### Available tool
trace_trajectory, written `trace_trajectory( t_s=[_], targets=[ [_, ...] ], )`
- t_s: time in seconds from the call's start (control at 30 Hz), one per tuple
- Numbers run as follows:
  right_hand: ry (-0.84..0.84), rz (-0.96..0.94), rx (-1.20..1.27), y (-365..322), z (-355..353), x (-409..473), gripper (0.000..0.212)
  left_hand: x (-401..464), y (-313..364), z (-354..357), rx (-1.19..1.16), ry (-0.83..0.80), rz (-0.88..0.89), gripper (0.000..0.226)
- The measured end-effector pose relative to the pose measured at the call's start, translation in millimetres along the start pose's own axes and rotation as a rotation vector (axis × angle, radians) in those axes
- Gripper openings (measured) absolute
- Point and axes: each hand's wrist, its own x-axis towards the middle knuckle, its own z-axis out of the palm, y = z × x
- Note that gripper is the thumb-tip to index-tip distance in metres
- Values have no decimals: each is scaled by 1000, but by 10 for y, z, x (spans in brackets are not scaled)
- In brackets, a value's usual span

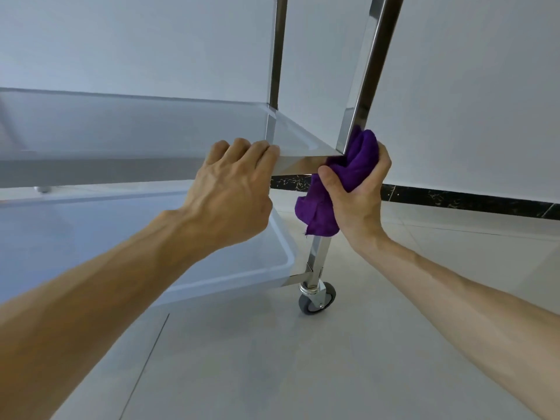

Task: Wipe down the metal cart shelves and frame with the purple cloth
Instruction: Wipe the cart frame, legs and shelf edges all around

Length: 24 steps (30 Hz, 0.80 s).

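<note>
**Corner post of the cart under the cloth**

Nearest the camera, two bare forearms are seen reaching forward over the pale tiled floor (272, 359); the left hand (233, 189) is laid over the front rim of the middle shelf (151, 131), its fingers curled over the edge so that the cart is steadied; the right hand (360, 189) is clenched round the purple cloth (342, 180), which is bunched and wrapped against the square steel corner post (366, 77) just where the shelf rim meets it; a loose tail of the cloth hangs below the hand, in front of the lower stretch of the post.

The step in hand is judged to be the wiping of the frame, at the joint of post and middle shelf; the lower shelf (212, 268) and the caster wheel (318, 298) beneath it are not being touched; how much of the cart is already wiped cannot be told from its surfaces.

For the next move, a firm squeeze would be needed as the cloth is drawn along the post, up or down, with the other hand kept bracing, since the cart stands on wheels and might roll; farther off, a second post (277, 50) at the back corner is seen against the white wall (469, 86) with its dark marbled skirting (454, 198).
</note>
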Motion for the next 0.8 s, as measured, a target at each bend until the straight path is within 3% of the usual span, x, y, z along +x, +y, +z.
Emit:
trace_trajectory(
  t_s=[0.1, 0.23, 0.47, 0.53, 0.63, 0.8],
  targets=[
    [10, 2, -33, 197, 46, -27, 90, -5, -10, 66, 0, 46, -9, 56],
    [56, 188, -57, 563, 139, -301, 90, 6, -34, 125, -29, 80, -19, 57],
    [-118, 587, -129, 1159, -1, -887, 81, 56, -24, 175, 18, 78, -20, 59],
    [-112, 579, -163, 1125, -20, -791, 77, 57, -17, 184, 24, 80, -17, 59],
    [-135, 420, -183, 889, -61, -428, 78, 51, -26, 193, 27, 94, -14, 59],
    [-191, 252, -21, 347, -235, 91, 74, 43, -39, 176, 18, 98, 5, 60]
  ],
)
